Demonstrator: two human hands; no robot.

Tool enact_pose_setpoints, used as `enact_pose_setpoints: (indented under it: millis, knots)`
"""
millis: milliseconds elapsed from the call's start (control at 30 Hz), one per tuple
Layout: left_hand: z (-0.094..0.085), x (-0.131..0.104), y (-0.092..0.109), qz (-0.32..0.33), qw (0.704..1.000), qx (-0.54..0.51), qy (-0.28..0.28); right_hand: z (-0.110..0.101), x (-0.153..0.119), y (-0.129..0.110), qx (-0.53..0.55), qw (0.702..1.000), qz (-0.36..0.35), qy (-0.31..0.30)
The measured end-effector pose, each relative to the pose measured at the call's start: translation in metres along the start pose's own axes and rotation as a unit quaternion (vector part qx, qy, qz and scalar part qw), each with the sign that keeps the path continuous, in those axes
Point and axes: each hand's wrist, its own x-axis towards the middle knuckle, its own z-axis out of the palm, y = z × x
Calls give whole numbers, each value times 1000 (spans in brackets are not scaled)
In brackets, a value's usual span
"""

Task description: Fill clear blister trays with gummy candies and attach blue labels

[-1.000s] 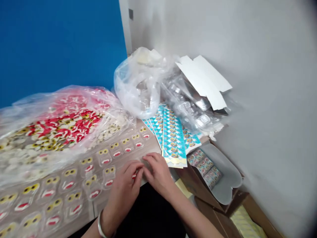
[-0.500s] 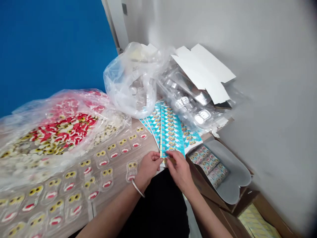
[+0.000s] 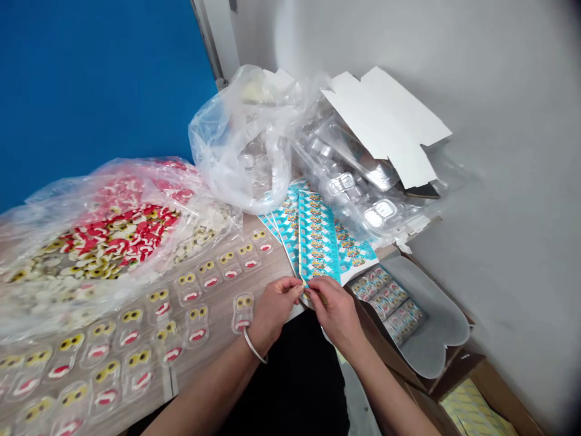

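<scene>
My left hand (image 3: 281,306), with a bangle on its wrist, pinches the near end of a blue printed sticker sheet (image 3: 318,233). Close beside it, my right hand (image 3: 333,309) is closed with thumb and fingertips at the same end of the sheet. A small pale yellow edge shows between the fingertips; the finer detail there is hidden. More blue sheets (image 3: 356,251) lie fanned out underneath. Left of my left hand rests a clear plastic blister (image 3: 244,310) holding yellow eye pieces and a red-and-white mouth piece.
Rows of similar filled blisters (image 3: 138,369) cover the table (image 3: 227,357). A plastic bag (image 3: 131,236) of loose red, white and yellow pieces lies behind them. Clear trays (image 3: 349,175) and white card (image 3: 390,127) are at the back. A lined carton (image 3: 431,339) stands to the right.
Both hands stay at the sheet's near end, and their fingertips have come closer together. The whole view has shifted slightly; the other objects appear unmoved.
</scene>
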Motion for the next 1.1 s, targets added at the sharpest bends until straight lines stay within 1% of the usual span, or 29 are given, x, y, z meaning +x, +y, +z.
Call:
enact_pose_setpoints:
  millis: [100, 200, 300, 400, 433, 500, 567, 600, 667, 733, 800, 833, 900, 967, 1033, 1100]
  knots:
    - [2, -1, 2, 9, 1000, 3, 6, 0, 2, -4, -18, 1000, -5, 14]
    - [4, -1, 0, 16, 1000, -3, 8, 3, 3, -5, 0, 999, 17, 36]
    - [6, -1, -5, 5, 1000, -12, 8, 9, 4, -1, 64, 992, 83, 63]
    - [5, -1, -8, -9, 1000, -9, 11, 12, 5, 8, 168, 969, 162, 76]
    - [4, -1, -9, -6, 1000, 4, 15, 12, 6, 11, 207, 958, 183, 81]
    - [1, -4, -8, 27, 997, 60, 43, 10, 8, 16, 274, 933, 211, 102]
    - [-1, -7, -7, 83, 982, 144, 87, 6, 10, 18, 316, 915, 225, 113]
    - [-2, -8, -6, 106, 972, 184, 100, 4, 11, 18, 324, 913, 226, 107]
    - [-4, -11, -6, 128, 956, 239, 114, 3, 10, 18, 316, 921, 218, 72]
    - [-5, -11, -7, 130, 947, 262, 132, 4, 8, 18, 294, 933, 204, 43]
    - [-6, -8, -9, 114, 951, 245, 148, 7, 4, 20, 277, 940, 193, 46]
    - [-7, -7, -9, 90, 962, 219, 137, 8, 3, 21, 271, 943, 185, 55]
    - [-9, -3, -8, 21, 985, 151, 77, 8, 0, 21, 245, 955, 155, 66]
    - [-10, -2, -6, -30, 994, 103, 22, 8, -2, 18, 191, 975, 101, 55]
    - [-9, -3, -4, -47, 996, 80, -2, 7, -4, 14, 132, 990, 45, 36]
    - [-7, -4, -4, -57, 997, 50, -9, 8, -7, 11, 90, 996, 8, 23]
